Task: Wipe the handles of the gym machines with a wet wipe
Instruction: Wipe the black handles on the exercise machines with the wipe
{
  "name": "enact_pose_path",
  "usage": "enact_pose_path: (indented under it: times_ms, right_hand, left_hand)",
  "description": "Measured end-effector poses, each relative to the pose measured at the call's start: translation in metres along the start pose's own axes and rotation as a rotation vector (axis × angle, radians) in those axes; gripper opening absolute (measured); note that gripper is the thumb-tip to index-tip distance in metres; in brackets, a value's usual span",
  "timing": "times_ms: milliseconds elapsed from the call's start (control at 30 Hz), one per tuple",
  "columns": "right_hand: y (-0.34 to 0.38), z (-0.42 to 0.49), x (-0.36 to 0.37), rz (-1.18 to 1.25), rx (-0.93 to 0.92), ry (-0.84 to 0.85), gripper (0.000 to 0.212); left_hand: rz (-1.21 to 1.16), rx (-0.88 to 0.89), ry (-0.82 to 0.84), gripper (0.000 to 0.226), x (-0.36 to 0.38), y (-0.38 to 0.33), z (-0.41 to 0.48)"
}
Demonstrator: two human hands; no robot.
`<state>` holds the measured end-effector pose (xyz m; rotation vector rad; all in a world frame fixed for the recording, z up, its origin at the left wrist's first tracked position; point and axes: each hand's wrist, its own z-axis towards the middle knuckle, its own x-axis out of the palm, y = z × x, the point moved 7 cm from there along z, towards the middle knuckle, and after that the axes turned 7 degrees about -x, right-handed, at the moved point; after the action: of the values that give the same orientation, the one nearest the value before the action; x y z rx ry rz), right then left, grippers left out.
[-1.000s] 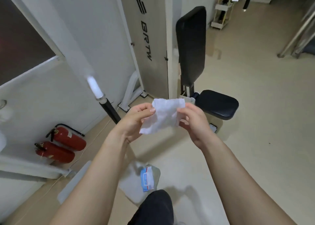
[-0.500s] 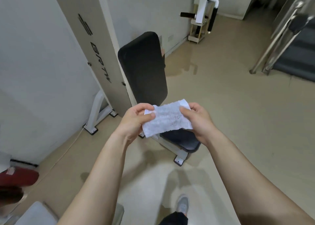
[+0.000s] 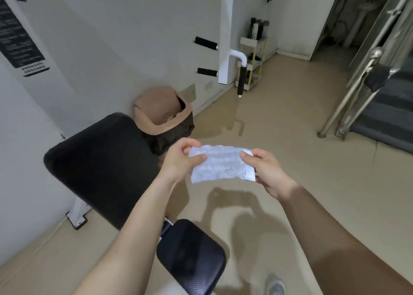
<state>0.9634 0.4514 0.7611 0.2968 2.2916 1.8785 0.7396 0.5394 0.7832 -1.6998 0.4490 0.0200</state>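
A white wet wipe (image 3: 220, 163) is stretched flat between my two hands, above the floor. My left hand (image 3: 180, 158) pinches its left edge and my right hand (image 3: 266, 170) pinches its right edge. Farther off, a white machine arm (image 3: 225, 33) hangs by the wall with black foam handles: an upper one (image 3: 205, 43), a lower one (image 3: 206, 72), and a vertical one (image 3: 241, 77) on a curved tube. These handles are well beyond my hands.
A black padded backrest (image 3: 100, 167) and black seat (image 3: 192, 255) stand at my lower left. A brown bin (image 3: 159, 111) with a dark liner sits behind them. A small shelf (image 3: 253, 55) stands by the wall. Metal rails (image 3: 366, 71) and stairs are on the right.
My view has swung right and forward, bringing the bin and the black handles into sight. The wipe has been spread wider between my hands.
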Motion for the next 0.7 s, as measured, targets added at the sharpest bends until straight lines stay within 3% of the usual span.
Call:
enact_pose_path:
  times_ms: [33,133,167,333,533,700]
  right_hand:
    - [0.004,0.023,-0.019,0.007,-0.006,0.016,0.065]
    - [0.018,0.089,-0.072,0.061,-0.008,0.073,0.022]
    - [0.025,0.112,-0.089,0.056,-0.005,0.071,0.017]
    - [0.057,0.22,-0.155,0.06,0.003,0.07,0.017]
    - [0.065,0.358,-0.19,-0.038,0.008,0.018,0.025]
    - [0.058,0.486,-0.193,-0.105,-0.032,-0.034,0.013]
  left_hand:
    - [-0.008,-0.008,-0.03,0.031,0.017,-0.009,0.02]
    - [-0.056,-0.076,-0.086,0.039,0.061,-0.038,0.078]
    - [-0.099,-0.108,-0.077,0.041,0.075,-0.046,0.096]
    - [-0.305,-0.245,-0.061,0.039,0.13,-0.075,0.183]
    - [-0.243,-0.188,-0.22,0.03,0.165,-0.094,0.307]
    - [-0.257,-0.158,-0.353,0.028,0.187,-0.094,0.41]
